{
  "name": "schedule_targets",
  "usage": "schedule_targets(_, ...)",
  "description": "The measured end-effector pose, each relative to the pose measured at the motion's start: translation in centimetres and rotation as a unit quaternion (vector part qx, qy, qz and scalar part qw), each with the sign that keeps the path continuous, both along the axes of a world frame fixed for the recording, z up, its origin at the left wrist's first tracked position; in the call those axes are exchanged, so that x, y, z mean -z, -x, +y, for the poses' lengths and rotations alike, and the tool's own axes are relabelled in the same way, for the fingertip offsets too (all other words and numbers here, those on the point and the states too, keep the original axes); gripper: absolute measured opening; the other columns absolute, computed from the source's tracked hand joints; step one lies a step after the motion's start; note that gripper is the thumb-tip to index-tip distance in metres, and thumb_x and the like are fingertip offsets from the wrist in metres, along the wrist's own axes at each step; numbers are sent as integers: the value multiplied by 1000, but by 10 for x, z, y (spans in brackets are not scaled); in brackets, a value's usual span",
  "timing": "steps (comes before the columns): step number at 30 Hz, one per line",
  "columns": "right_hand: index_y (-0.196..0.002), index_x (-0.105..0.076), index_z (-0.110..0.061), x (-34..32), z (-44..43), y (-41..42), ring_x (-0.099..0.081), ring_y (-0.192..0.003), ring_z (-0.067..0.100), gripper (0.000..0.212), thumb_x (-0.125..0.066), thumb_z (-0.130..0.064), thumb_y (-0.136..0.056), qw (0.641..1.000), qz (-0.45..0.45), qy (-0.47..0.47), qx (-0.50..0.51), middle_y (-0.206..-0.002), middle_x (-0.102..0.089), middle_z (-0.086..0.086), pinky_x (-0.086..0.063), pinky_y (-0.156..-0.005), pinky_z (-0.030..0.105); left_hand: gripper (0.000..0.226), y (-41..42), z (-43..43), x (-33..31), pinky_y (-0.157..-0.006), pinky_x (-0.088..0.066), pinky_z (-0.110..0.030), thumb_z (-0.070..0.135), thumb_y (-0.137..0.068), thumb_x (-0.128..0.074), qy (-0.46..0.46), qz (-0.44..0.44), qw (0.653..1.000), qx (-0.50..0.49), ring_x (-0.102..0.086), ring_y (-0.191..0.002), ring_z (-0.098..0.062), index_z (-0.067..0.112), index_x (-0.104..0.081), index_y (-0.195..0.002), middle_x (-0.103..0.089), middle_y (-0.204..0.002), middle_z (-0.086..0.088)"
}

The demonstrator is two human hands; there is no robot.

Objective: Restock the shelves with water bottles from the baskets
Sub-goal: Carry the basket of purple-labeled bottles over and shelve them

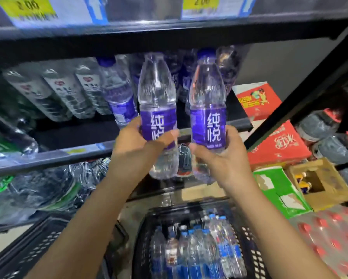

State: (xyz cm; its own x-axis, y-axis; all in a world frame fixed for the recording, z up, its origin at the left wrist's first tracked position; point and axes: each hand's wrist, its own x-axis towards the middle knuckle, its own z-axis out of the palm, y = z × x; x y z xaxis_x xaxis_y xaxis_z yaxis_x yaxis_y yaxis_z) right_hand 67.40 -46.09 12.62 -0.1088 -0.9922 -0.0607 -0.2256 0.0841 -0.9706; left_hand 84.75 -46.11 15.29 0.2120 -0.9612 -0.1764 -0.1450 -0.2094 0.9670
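Left hand [137, 147] grips one purple-label bottle [158, 97], right hand [228, 158] a second bottle [207, 101]

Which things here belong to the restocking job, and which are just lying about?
Job: clear purple-labelled water bottle in left hand; matching purple-labelled bottle in right hand; black plastic basket; black metal shelf.
Lying about: red cardboard cartons; green-and-white carton; open brown cardboard box; shrink-wrapped pack of red-capped bottles.

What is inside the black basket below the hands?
The black basket holds water bottles with blue labels and blue caps. They cover its bottom, so anything beneath them cannot be seen.
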Motion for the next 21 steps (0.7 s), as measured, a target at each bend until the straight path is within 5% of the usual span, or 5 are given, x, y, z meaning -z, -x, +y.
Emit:
schedule_targets(3, -110, -52, -16, 7, -27, -19, -65, -81, 10, 52, -85, -19, -70, 999, 5, 35, 24, -93, -69, -5, -53, -77, 30, 41, -6, -30, 7, -84, -55, -31, 36, -64, -86, 47, -63, 997, -13, -69, -81, 0, 25, -66, -97, -73, -83, 17)
schedule_targets(6, -112, -52, -17, 17, -51, -33, -68, -84, 11, 56, -86, -21, -68, 998, 10, 50, 37, -95, -69, -5, -57, -78, 35, 39, -8, -47, 21, -85, -55, -36, 33, -67, -86, 61, -95, 993, -36, -69, -82, -4, 22, -64, -98, -72, -86, 13)
schedule_targets(15, -112, -56, -16, 35, -83, -51, -64, -81, -6, 64, -91, -22, -59, 989, 60, 113, 77, -94, -68, -13, -49, -69, 10, 58, -4, -70, 42, -90, -51, -29, 45, -68, -83, 100, -180, 973, -101, -64, -89, -6, 18, -57, -112, -68, -94, 14)
schedule_targets(21, -118, -53, -17, 49, -96, -59, -66, -89, -1, 69, -91, -24, -61, 984, 49, 131, 107, -101, -68, -10, -52, -78, 16, 67, 1, -87, 61, -91, -51, -35, 46, -67, -83, 83, -157, 973, -145, -65, -96, -17, 14, -56, -119, -69, -103, 5)
